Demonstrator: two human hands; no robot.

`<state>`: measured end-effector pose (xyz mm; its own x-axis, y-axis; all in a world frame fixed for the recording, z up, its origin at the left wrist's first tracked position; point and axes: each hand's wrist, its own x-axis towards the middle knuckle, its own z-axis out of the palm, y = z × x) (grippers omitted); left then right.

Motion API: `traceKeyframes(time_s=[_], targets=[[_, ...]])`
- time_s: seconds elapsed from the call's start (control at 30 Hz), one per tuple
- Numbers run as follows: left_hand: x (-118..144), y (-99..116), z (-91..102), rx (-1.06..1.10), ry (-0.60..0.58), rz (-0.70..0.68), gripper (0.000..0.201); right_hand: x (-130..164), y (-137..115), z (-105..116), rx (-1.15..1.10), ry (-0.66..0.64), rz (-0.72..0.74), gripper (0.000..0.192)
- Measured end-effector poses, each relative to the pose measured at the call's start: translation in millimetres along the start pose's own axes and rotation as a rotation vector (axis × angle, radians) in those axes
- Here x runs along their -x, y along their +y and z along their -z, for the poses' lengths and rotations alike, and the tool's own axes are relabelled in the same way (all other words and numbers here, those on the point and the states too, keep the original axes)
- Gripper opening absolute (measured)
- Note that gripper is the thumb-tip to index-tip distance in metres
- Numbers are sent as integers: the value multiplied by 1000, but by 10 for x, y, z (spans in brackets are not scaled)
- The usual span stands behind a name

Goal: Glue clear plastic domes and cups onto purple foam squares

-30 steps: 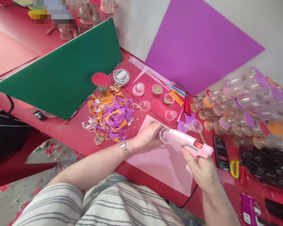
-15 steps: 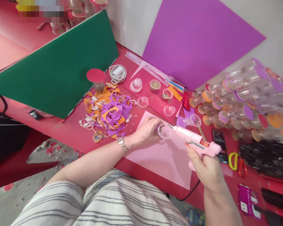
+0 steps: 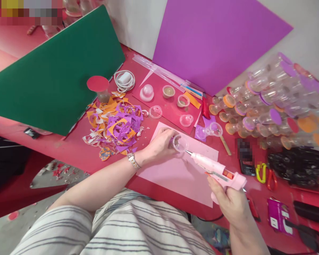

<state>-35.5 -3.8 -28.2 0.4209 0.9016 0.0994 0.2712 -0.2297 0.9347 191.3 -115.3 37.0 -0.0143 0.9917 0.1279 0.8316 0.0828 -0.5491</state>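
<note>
Pink glue gun (image 3: 218, 171) sits in right hand (image 3: 232, 203), grip closed round the handle, nozzle tip just beside the rim of the clear plastic cup (image 3: 180, 143). Left hand (image 3: 159, 145) pinches that cup, held above the pink sheet (image 3: 175, 170) on the table (image 3: 77, 150). Glue bead not visible, probably none yet. Risks: hot tip near left fingertips; drip onto the sheet.

Red tabletop (image 3: 77, 150) w/ pale pink paper sheet (image 3: 172, 175), heap of purple & orange paper scraps (image 3: 114, 127), big green card sheet (image 3: 55, 74), coiled white cable (image 3: 124, 80)
</note>
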Motion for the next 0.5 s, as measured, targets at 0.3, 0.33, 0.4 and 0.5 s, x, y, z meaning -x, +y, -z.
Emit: traceKeyframes(time_s=[0.3, 0.33, 0.4, 0.5], targets=[[-4, -17, -3, -23, -6, -12, 32, -19, -63, -13, 2, -16, 39, 38], [-4, -22, -6, -19, -7, -18, 32, -27, -78, -19, -3, -24, 48, 37], [-3, -29, -11, -13, -7, -26, 33, -54, -121, -37, -21, -39, 70, 36], [-4, -32, -14, -7, -6, -19, 33, -98, -173, -71, -63, -54, 86, 37]])
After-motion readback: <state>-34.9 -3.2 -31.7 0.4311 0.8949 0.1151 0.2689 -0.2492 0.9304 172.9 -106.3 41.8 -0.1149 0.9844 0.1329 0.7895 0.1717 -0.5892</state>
